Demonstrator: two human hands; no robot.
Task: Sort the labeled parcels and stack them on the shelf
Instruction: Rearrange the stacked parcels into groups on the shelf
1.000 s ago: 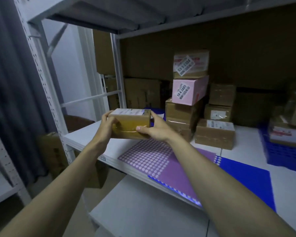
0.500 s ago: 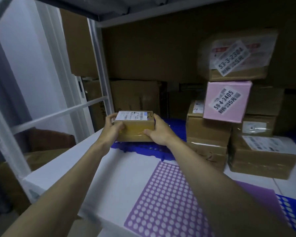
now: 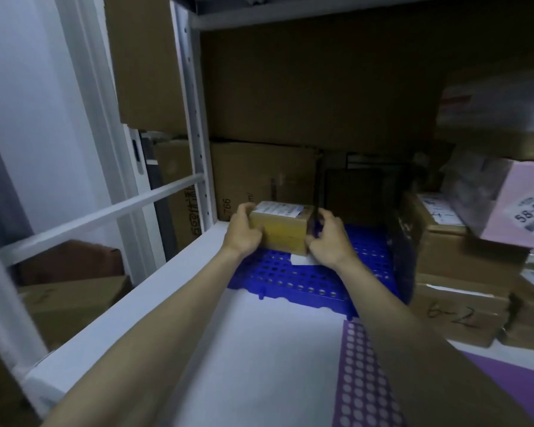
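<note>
Both your hands are clamped on the small brown cardboard parcel with the white label on top point(image 3: 278, 227): your left hand point(image 3: 243, 234) curls round its left end, your right hand point(image 3: 328, 241) wraps the right end, thumbs on the near face. You've got it deep on the white metal shelf point(image 3: 173, 328), at the back left corner, low over the blue perforated plastic mat point(image 3: 296, 280). Whether its base is touching the mat or hanging just above, you can't quite tell from here; a white slip of paper point(image 3: 301, 259) peeks out just in front of it, under your right wrist.

This looks like the placing step, parcel going down in its slot. Behind it stands a large plain cardboard box point(image 3: 259, 177) against the rear, so there's little room to push further. To the right, well apart from your parcel, sits a stack of brown cardboard boxes point(image 3: 463, 272) with a pink labelled box point(image 3: 518, 208) on top, blurred.

Next you'd want to settle it flat on the mat, label up and readable, then ease both hands off sideways without dragging it askew. Mind the mat's holes: a corner could catch and tip it.
</note>
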